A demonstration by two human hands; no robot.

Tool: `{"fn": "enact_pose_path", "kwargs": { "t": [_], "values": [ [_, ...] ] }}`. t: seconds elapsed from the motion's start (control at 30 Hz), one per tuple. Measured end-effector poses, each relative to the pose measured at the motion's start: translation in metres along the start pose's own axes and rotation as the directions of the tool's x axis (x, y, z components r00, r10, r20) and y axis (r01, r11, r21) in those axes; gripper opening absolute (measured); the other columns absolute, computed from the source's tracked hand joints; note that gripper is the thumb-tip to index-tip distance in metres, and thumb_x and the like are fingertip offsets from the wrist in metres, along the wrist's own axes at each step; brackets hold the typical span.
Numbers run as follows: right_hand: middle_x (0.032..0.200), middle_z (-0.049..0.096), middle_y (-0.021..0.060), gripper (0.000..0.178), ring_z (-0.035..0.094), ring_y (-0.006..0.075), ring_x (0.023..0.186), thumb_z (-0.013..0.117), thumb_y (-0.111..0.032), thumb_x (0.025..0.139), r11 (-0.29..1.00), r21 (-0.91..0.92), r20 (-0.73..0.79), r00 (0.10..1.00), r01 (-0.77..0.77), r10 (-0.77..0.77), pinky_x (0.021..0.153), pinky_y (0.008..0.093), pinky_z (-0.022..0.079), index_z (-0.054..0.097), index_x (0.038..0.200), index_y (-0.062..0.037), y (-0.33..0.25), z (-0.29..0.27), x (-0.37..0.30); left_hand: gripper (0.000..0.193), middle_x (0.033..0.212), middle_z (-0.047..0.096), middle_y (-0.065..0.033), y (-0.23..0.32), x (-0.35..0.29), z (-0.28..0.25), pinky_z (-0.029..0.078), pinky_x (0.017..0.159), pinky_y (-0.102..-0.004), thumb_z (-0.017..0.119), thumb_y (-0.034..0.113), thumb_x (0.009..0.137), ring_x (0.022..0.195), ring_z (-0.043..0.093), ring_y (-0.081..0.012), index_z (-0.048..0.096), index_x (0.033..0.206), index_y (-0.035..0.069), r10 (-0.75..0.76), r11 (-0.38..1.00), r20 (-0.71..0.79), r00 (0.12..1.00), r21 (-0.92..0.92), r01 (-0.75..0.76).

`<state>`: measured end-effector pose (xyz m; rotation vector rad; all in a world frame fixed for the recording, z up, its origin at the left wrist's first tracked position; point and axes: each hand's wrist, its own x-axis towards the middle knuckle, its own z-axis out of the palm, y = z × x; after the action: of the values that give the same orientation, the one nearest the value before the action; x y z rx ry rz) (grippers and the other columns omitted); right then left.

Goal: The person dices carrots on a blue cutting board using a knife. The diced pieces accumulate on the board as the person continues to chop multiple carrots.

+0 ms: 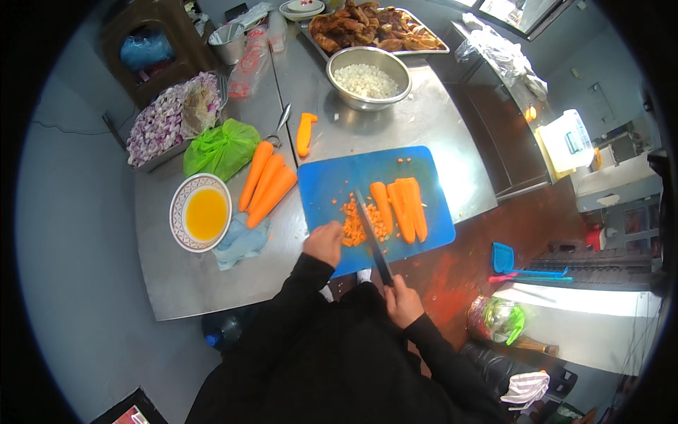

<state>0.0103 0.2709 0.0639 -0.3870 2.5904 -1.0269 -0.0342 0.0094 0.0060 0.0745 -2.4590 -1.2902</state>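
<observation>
My right hand grips the dark handle of a kitchen knife. Its long blade lies across a blue cutting board, over a pile of diced carrot. At the board's near left edge, beside that pile, my left hand has its fingers curled closed; whatever they might hold is hidden. Right of the blade lie peeled carrot pieces, some of them cut lengthwise. A few loose orange bits are scattered toward the board's far side.
Whole peeled carrots lie left of the board, near a blue cloth and a bowl of orange liquid. Beyond are a green bag, chopped red onion, an orange-handled tool, a steel bowl and a meat tray.
</observation>
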Motion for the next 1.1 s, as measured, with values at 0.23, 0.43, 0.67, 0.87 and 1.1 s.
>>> {"fn": "enact_pose_path", "kwargs": {
  "t": [0.23, 0.43, 0.67, 0.87, 1.1],
  "values": [
    [0.074, 0.065, 0.0256, 0.017, 0.065, 0.0494, 0.072, 0.059, -0.023, 0.1, 0.978, -0.203, 0.149, 0.989, 0.053, -0.023, 0.065, 0.0601, 0.05, 0.052, 0.102, -0.0074, 0.004, 0.0, 0.019, 0.027, 0.11, 0.065, -0.0167, 0.014, 0.015, -0.027, 0.053, 0.085, -0.0462, 0.074, 0.007, 0.083, 0.096, 0.066, -0.0374, 0.066, 0.108, 0.005, -0.066, 0.997, -0.114, 0.991, 0.018, 0.069],
    [0.08, 0.068, 0.0247, 0.018, 0.068, 0.0475, 0.075, 0.058, -0.025, 0.1, 0.965, -0.235, 0.184, 0.98, 0.117, -0.074, 0.066, 0.0576, 0.054, 0.053, 0.105, -0.0086, -0.002, -0.008, 0.031, 0.065, 0.135, 0.058, -0.0186, 0.031, 0.12, 0.063, 0.047, 0.108, -0.0452, 0.089, 0.019, 0.073, 0.126, 0.056, -0.0358, 0.062, 0.131, 0.006, 0.145, 0.948, 0.342, 0.928, 0.22, -0.229],
    [0.082, 0.071, 0.0225, 0.021, 0.069, 0.0459, 0.075, 0.058, -0.029, 0.101, 0.977, -0.17, 0.349, 0.935, 0.131, -0.065, 0.066, 0.0572, 0.054, 0.051, 0.108, -0.0105, 0.025, -0.012, 0.04, 0.09, 0.13, 0.056, -0.0165, 0.045, 0.166, 0.083, 0.049, 0.107, -0.0494, 0.102, 0.039, 0.055, 0.124, 0.054, -0.0418, 0.056, 0.126, 0.008, -0.304, 0.849, 0.601, 0.739, 0.523, -0.077],
    [0.081, 0.071, 0.0235, 0.021, 0.069, 0.0464, 0.075, 0.055, -0.029, 0.103, 0.975, -0.053, 0.461, 0.871, 0.218, -0.17, 0.068, 0.0584, 0.052, 0.053, 0.11, -0.0096, 0.052, -0.041, 0.066, 0.085, 0.12, 0.058, -0.0161, 0.051, 0.167, 0.078, 0.05, 0.101, -0.0512, 0.102, 0.051, 0.047, 0.122, 0.055, -0.0414, 0.062, 0.108, 0.008, -0.367, 0.808, 0.592, 0.717, 0.585, -0.07],
    [0.082, 0.071, 0.0242, 0.022, 0.068, 0.047, 0.077, 0.054, -0.029, 0.103, 0.969, 0.066, 0.482, 0.843, 0.237, -0.239, 0.071, 0.0572, 0.052, 0.055, 0.111, -0.0085, 0.06, -0.049, 0.069, 0.071, 0.1, 0.062, -0.0147, 0.047, 0.164, 0.071, 0.053, 0.084, -0.0459, 0.1, 0.048, 0.053, 0.1, 0.063, -0.0389, 0.06, 0.094, 0.006, -0.301, 0.843, 0.579, 0.758, 0.533, -0.072]
  ]
}}
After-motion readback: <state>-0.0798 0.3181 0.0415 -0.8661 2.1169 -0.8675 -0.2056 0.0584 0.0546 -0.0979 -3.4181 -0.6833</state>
